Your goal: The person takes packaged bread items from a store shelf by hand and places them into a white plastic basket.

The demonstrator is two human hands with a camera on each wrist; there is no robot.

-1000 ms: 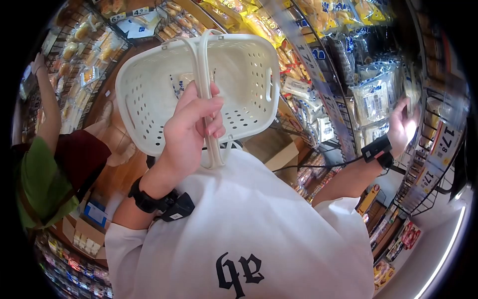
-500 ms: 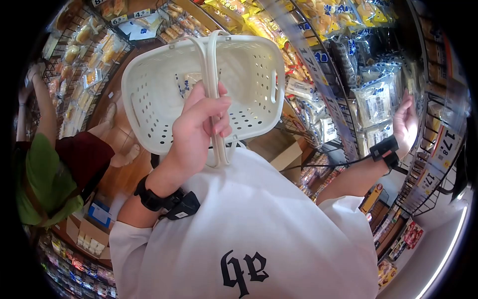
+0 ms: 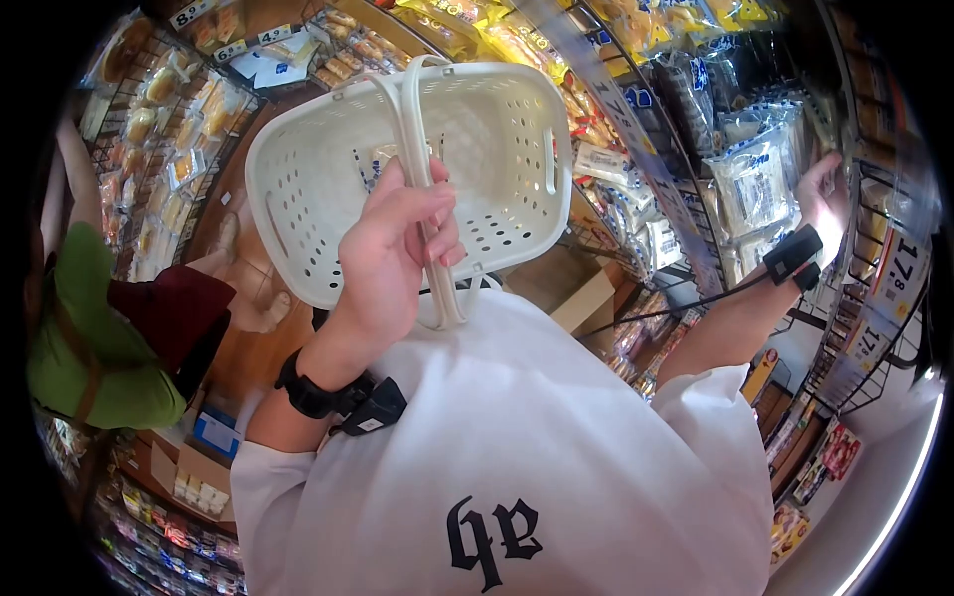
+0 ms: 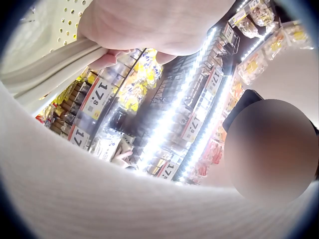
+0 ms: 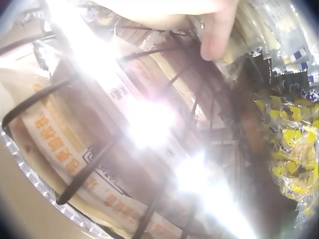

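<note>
My left hand (image 3: 383, 248) grips the upright handles (image 3: 415, 129) of a white plastic basket (image 3: 298, 129) in front of my shirt. A small clear packet with blue print (image 3: 383, 164) lies in the basket, partly covered by the hand and handles. At the right, my right hand (image 3: 823, 194) reaches into a wire shelf beside clear, blue-printed bread packets (image 3: 752, 184). In the right wrist view a straight finger (image 5: 218, 37) points down among the wrapped goods; the other fingers are mostly out of sight.
Wire racks with price strips (image 3: 879, 283) stand close at my right, under a bright light strip (image 5: 149, 122). Yellow packets (image 3: 467, 25) fill the rack ahead. An open cardboard box (image 3: 581, 298) sits beyond the basket. Another person in a green top (image 3: 99, 338) stands at left.
My right hand has gone farther up and deeper into the shelf beside the packets. The left hand and basket have shifted slightly right in view. The other person has turned a little.
</note>
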